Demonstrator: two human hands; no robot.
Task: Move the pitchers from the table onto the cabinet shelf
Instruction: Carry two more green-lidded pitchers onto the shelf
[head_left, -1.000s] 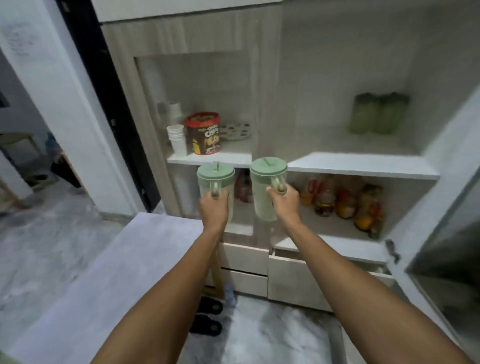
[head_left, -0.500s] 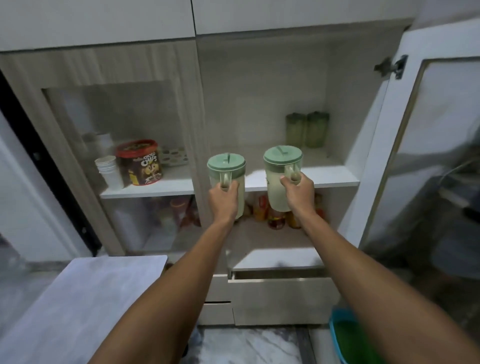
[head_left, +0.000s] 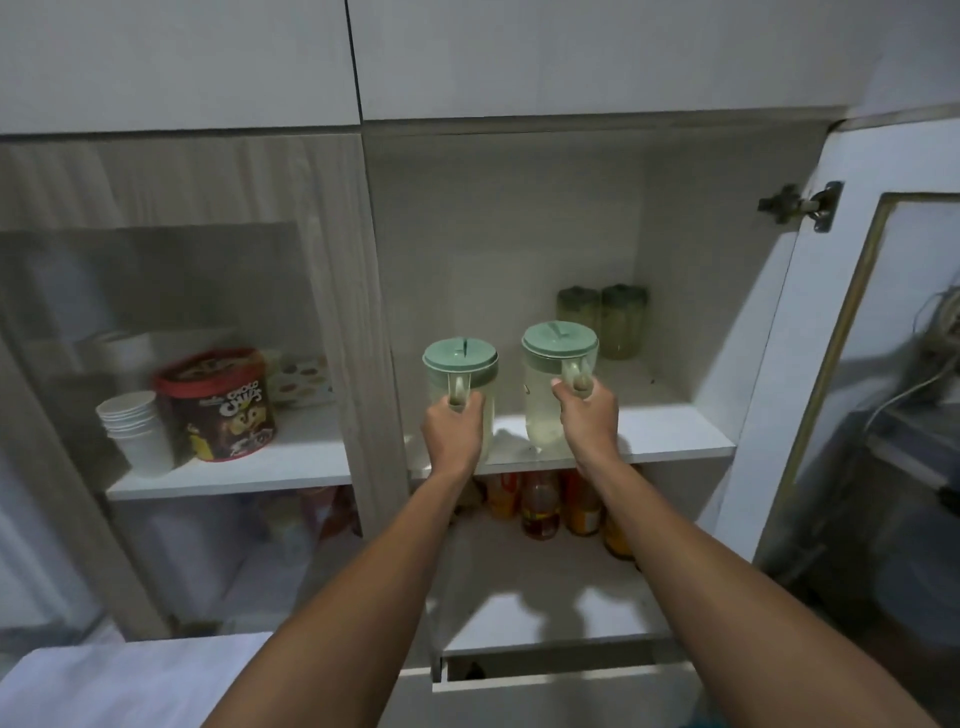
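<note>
I hold two clear pitchers with pale green lids, one in each hand, by their handles. The left pitcher is in my left hand at the left front of the open cabinet shelf. The right pitcher is in my right hand, with its base at or just above the shelf board near the front edge; I cannot tell if either base touches. Two more green-lidded pitchers stand upright at the back right of the same shelf.
The cabinet door stands open on the right. Behind the glass on the left are a cereal tub and stacked paper cups. Bottles fill the shelf below. A drawer sits slightly open, the white table lower left.
Both hands have carried the pitchers up and forward from below the shelf edge to the shelf's front. The view has closed in on the cabinet.
</note>
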